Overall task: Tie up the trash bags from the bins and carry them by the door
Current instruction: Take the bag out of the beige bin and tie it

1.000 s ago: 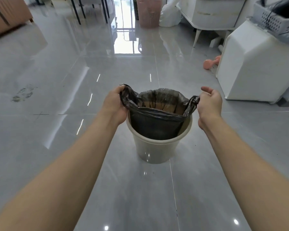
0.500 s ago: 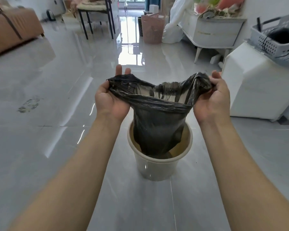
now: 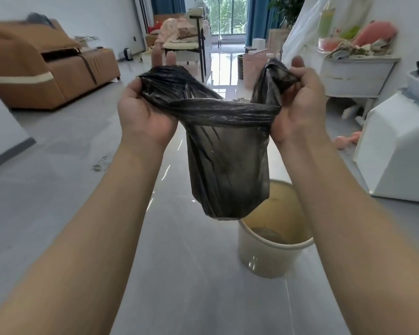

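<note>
A thin black trash bag [image 3: 228, 165] hangs in the air between my hands, its bottom just above the floor level of the bin's rim. My left hand [image 3: 143, 114] holds the bag's left rim, palm up, with two fingertips showing straight above the plastic. My right hand [image 3: 300, 105] grips the bunched right rim, fingers curled round it. The bag's mouth is stretched into a twisted band between them. The cream round bin [image 3: 271, 252] stands on the floor below and slightly right, with no liner inside.
Glossy grey tile floor all around. A white cabinet [image 3: 397, 151] stands close on the right, a brown sofa [image 3: 46, 68] at the left back. A pink laundry basket [image 3: 254, 61], a chair and a cluttered white table [image 3: 353, 71] lie further back.
Both hands lifted the bag up and out of the bin; one second ago it still lined the bin. The view tilted upward, showing more of the room.
</note>
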`<state>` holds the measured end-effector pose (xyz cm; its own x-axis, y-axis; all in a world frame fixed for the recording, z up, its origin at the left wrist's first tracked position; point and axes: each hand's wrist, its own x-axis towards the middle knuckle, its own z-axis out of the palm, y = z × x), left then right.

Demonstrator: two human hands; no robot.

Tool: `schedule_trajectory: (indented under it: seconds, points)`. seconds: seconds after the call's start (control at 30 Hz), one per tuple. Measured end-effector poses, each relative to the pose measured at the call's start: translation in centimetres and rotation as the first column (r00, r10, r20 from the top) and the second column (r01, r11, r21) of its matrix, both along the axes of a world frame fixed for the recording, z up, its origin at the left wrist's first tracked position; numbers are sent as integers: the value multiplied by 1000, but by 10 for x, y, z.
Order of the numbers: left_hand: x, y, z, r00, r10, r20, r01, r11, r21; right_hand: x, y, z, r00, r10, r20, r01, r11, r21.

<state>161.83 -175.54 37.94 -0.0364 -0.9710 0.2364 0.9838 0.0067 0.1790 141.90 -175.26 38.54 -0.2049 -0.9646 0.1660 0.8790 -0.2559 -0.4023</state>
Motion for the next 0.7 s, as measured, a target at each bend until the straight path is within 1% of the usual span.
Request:
schedule_trajectory:
  seconds: [0.1,0.2,0.27,0.33,0.43,0.53,0.6,0.63,0.67,0.7]
  points:
    - [30,15,-13,999,30,34,-31,999,25,34,7,-13,996,64,-63,-62,997,40]
    - [57,29,-47,996,60,71,-64,996,57,61,11,-44,982,140,-123,-128,987,100]
    - [74,38,-80,991,85,104,-96,990,107,76,12,-71,971,163,-174,-131,975,181]
    - [90,50,-122,991,97,95,-112,979,168,87,14,-107,959,180,-218,-114,952,284]
    - [108,74,-188,987,154,36,-158,938,310,100,21,-169,932,213,-294,-57,885,462]
    - [123,100,-243,973,227,35,-219,872,438,104,28,-222,898,272,-346,-6,794,608]
    - [135,113,-268,959,283,22,-258,836,484,101,30,-244,838,319,-443,73,738,671]
    - [141,118,-275,953,301,21,-272,828,490,99,29,-252,780,350,-519,125,725,678]
    - [145,121,-280,950,310,24,-282,826,488,97,29,-257,698,382,-606,176,728,662]
    - [147,124,-282,951,306,47,-290,825,485,95,29,-261,590,410,-695,216,749,626]
